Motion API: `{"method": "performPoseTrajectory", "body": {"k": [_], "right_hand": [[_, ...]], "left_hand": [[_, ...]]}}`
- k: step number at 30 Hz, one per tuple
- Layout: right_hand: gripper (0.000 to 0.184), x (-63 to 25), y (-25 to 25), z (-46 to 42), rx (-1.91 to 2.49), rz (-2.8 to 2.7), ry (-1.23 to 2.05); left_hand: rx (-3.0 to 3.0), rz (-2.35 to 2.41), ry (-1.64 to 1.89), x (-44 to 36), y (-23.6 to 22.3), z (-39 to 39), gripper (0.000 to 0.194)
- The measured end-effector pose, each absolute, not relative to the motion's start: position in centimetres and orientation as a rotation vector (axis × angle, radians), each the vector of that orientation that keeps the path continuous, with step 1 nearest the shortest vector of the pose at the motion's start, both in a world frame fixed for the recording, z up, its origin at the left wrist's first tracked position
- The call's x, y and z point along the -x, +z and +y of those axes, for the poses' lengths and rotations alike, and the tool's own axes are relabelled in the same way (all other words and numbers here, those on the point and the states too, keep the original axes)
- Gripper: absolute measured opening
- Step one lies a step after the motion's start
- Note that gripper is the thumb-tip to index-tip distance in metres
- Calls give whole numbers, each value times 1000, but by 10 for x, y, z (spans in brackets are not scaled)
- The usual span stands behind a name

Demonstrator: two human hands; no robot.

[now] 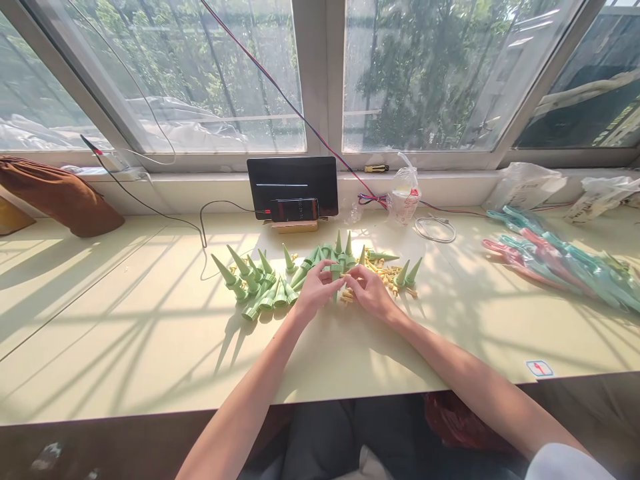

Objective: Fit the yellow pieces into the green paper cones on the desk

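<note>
My left hand is closed around a green plastic spike, which is held just above the table with its point down. My right hand is pinched shut beside it, and a small yellow peg shows at its fingertips against the spike. How far the peg sits in the spike is hidden by the fingers. Left of my hands, several more green spikes stand or lie in a cluster. Loose yellow pegs are scattered behind and to the right of my right hand, with two upright spikes among them.
A tablet with a phone before it stands by the window. A bagged cup and a coiled white cable are at the back right. Bagged pink and teal items lie far right; a brown pouch lies left.
</note>
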State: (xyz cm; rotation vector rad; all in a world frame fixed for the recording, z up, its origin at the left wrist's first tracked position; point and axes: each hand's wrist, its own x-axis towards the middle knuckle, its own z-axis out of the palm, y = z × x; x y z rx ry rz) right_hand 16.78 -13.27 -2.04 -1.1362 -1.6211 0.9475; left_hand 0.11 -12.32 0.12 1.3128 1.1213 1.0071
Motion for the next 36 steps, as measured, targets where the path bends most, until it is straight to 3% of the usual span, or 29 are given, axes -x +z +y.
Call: {"method": "performPoseTrajectory", "body": {"k": [7, 19, 28, 32, 36], "right_hand": [[30, -169, -20, -133, 1172, -1636, 926], [49, -169, -20, -130, 1204, -1712, 836], [56, -168, -26, -127, 1178, -1640, 957], [52, -167, -26, -128, 1164, -1591, 1020], [36, -167, -22, -130, 1138, -1545, 1035]], "left_hand": [[-1355, 1119, 1008, -2, 4, -125, 53], [-1454, 1069, 1002, -5, 1, -126, 47], [-1455, 1061, 982, -6, -1, -126, 48], [-1423, 1101, 986, -6, 1, -127, 48], [-1344, 1120, 990, -5, 2, -127, 50]]}}
